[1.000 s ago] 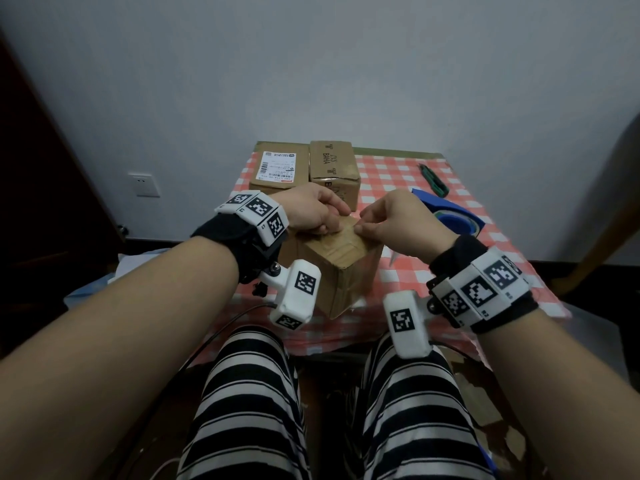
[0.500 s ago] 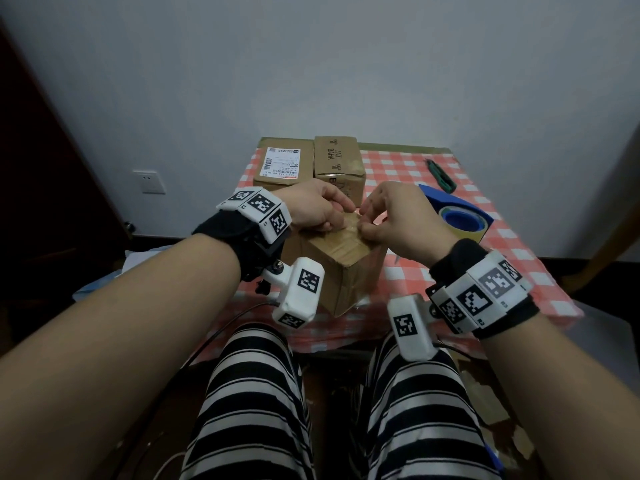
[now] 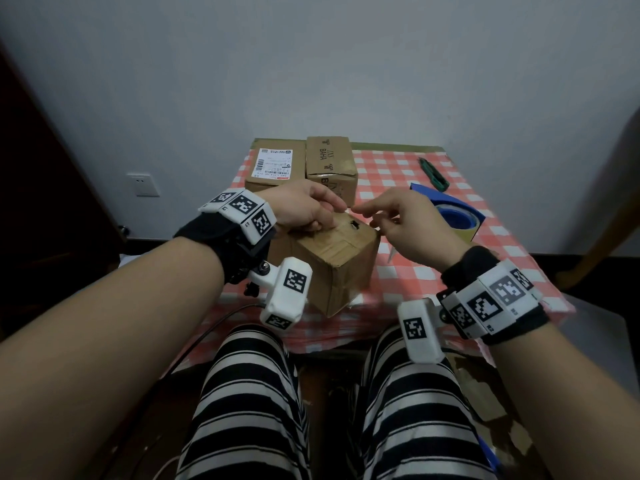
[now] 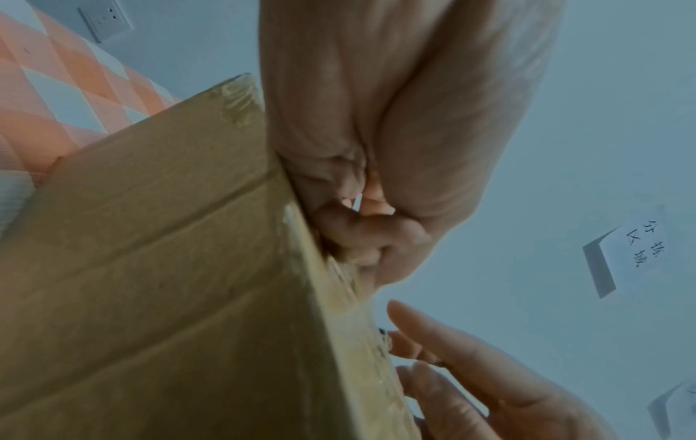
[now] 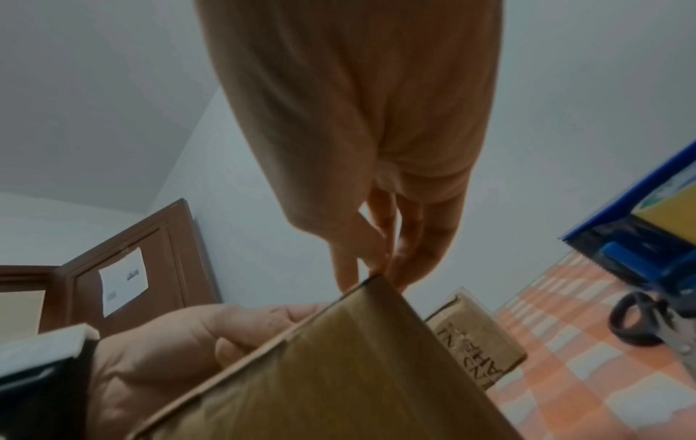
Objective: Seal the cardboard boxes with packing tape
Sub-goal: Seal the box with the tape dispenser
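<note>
A small cardboard box (image 3: 332, 261) (image 4: 158, 268) (image 5: 339, 372), with old tape on its top, stands cornerwise at the near edge of the table. My left hand (image 3: 311, 211) (image 4: 361, 226) (image 5: 211, 339) sits on its top left edge, fingers curled against the cardboard. A pale sliver shows between those fingers; I cannot tell what it is. My right hand (image 3: 388, 216) (image 5: 380, 265) hovers at the box's far right corner with straight, loose fingers and holds nothing. A blue tape dispenser (image 3: 457, 220) (image 5: 640, 235) with a yellowish roll lies just right of that hand.
Two more boxes stand at the back left: one with a shipping label (image 3: 273, 168), one printed box (image 3: 330, 157) (image 5: 474, 336). A green utility knife (image 3: 433, 173) lies far right. Scissors (image 5: 640, 321) lie by the dispenser. The red checked tablecloth (image 3: 485, 265) covers the table.
My right hand stopped pinching at the box top, drew slightly right and straightened its fingers. The left hand stayed on the box.
</note>
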